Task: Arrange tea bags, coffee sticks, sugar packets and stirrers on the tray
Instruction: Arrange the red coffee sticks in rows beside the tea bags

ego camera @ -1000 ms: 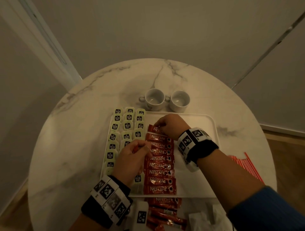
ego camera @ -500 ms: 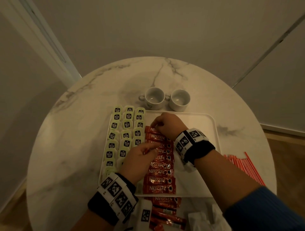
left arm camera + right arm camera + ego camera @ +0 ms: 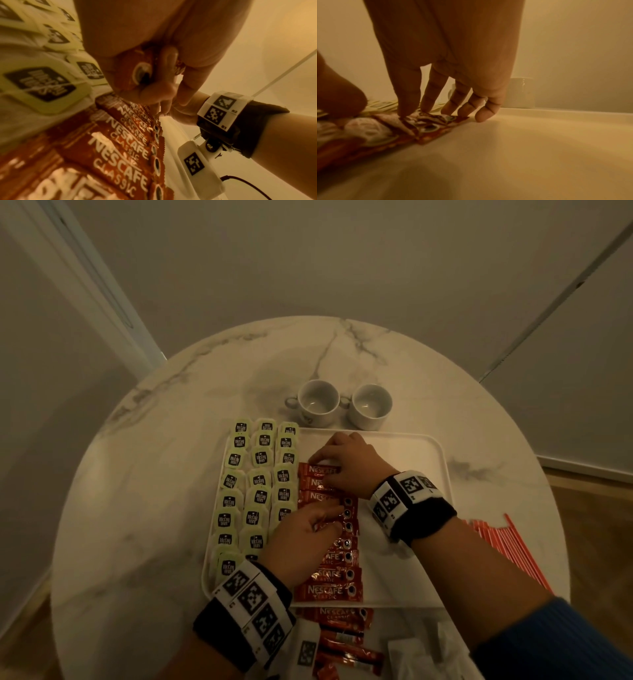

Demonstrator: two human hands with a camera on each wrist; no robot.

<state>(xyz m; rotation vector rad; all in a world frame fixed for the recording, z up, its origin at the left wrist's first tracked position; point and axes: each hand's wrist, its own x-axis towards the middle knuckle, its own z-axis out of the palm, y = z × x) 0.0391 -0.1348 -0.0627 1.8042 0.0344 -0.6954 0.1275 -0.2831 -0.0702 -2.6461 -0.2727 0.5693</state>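
A white tray [image 3: 404, 559] holds three columns of pale green tea bags [image 3: 260, 498] on its left and one column of red coffee sticks [image 3: 329, 590] beside them. My right hand [image 3: 346, 463] is at the far end of that column, and its straight fingertips [image 3: 409, 112] press on the topmost sticks [image 3: 426, 128]. My left hand [image 3: 301, 539] sits over the middle of the column. In the left wrist view its fingers [image 3: 159, 81] curl round a red coffee stick [image 3: 137, 70]. The right half of the tray is bare.
Two white cups [image 3: 318, 402] [image 3: 371, 405] stand just beyond the tray on the round marble table [image 3: 154, 474]. Red-striped stirrers [image 3: 503, 546] lie right of the tray. Loose coffee sticks [image 3: 342, 642] and white packets [image 3: 411, 655] lie at the near edge.
The top coffee stick, tilted under my right hand before, now lies level with the column. My left hand has shifted slightly right onto the column.
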